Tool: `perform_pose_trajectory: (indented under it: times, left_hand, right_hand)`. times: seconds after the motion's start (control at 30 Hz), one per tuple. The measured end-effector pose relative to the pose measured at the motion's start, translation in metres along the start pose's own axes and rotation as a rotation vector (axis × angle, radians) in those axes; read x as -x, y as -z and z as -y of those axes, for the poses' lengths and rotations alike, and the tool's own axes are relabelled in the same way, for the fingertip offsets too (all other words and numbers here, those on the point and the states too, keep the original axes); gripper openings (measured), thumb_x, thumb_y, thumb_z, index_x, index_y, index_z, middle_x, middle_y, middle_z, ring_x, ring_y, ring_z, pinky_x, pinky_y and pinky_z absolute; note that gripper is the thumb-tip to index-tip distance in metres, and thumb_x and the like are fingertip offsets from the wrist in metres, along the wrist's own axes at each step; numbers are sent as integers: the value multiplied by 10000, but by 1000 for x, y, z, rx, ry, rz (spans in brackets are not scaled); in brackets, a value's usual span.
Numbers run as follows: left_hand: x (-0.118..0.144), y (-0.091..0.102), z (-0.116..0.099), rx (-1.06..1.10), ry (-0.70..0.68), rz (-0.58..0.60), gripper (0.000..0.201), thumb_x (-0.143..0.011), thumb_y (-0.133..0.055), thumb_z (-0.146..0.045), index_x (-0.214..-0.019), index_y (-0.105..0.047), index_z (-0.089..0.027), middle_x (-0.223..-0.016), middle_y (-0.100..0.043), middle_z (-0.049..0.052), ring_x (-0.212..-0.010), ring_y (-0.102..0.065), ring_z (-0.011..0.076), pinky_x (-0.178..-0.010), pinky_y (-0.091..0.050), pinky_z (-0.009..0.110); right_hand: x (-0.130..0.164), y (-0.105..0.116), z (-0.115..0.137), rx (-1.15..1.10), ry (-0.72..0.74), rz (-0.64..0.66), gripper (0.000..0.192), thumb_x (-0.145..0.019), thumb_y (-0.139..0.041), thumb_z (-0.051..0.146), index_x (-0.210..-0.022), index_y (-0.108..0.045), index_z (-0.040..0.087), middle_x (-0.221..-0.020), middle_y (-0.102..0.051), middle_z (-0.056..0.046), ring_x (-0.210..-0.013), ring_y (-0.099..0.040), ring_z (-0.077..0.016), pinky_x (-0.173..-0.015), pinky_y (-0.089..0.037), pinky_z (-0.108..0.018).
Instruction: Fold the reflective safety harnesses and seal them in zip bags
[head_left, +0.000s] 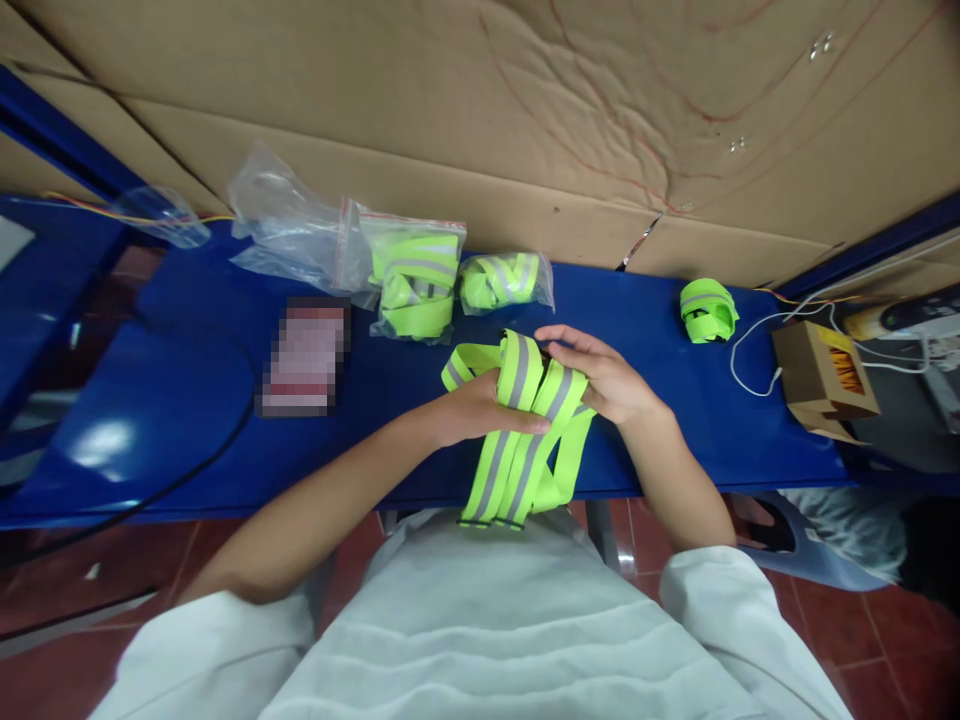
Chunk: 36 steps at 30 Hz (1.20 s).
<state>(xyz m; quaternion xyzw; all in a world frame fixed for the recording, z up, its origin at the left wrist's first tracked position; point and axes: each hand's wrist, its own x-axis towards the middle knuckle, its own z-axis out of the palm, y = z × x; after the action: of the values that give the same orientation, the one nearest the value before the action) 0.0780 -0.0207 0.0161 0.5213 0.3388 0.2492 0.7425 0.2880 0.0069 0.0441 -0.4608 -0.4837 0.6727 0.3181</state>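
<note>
Head view: straps (499,470) held over the table (637,330) edge. Left hand (476,408) grip closed on them; right hand (606,380) at upper folds, can't tell grip. Probably light, floppy; pinch flat across bands.

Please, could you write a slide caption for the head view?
Left hand and right hand handle yellow-green reflective straps at a blue table, near bagged bundles.

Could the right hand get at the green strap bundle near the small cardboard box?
Probably yes: I see nothing standing between the right hand and the green strap bundle, which sits unwrapped on the blue table. The hand is at the long straps, though, and would likely have to leave them first.
</note>
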Motion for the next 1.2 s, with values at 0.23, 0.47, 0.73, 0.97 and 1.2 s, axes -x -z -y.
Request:
perform_pose_trajectory:
  times: [0.23,0.47,0.73,0.97,1.2]
  left_hand:
    - [-4,10,2,-170,-125,-48,503,-771,-860,-416,-1191,-718,-177,-1167,-764,78,-1122,-701,297,-985,-575,437]
    - [-5,11,-2,-441,-117,69,260,-842,-722,-419,-910,-688,-170,-910,-723,57,-904,-698,261,-786,-548,360]
    - [-9,11,2,-307,-50,24,333,-757,-817,-425,-935,-713,-162,-860,-703,31,-878,-682,245,-798,-546,359]
    - [-10,4,3,120,26,-47,338,-627,-954,-304,-854,-754,-156,-844,-762,27,-868,-730,222,-861,-580,363]
    - [-3,-8,-4,297,40,40,449,-700,-970,-383,-1030,-793,-137,-957,-818,92,-912,-779,251,-881,-627,381]
  right_hand:
    - [19,-2,8,752,496,-38,462,-1043,-566,572,-1328,-721,244,-1367,-740,-84,-1281,-699,-269,-1103,-540,-401]
    - [26,-17,-1,974,462,60,802,-970,-684,585,-1664,-383,319,-1563,-593,-117,-1407,-612,-354,-1142,-544,-517]
    - [26,-19,-2,1053,480,70,654,-1038,-572,551,-1612,-469,256,-1487,-576,-155,-1358,-624,-342,-1135,-557,-510]
    - [15,-22,0,958,526,9,490,-1034,-605,508,-1401,-660,188,-1363,-721,-145,-1266,-697,-325,-1082,-570,-469]
    - [18,-20,15,831,554,-224,467,-1011,-608,590,-1252,-733,210,-1198,-785,-93,-1069,-746,-283,-967,-582,-397]
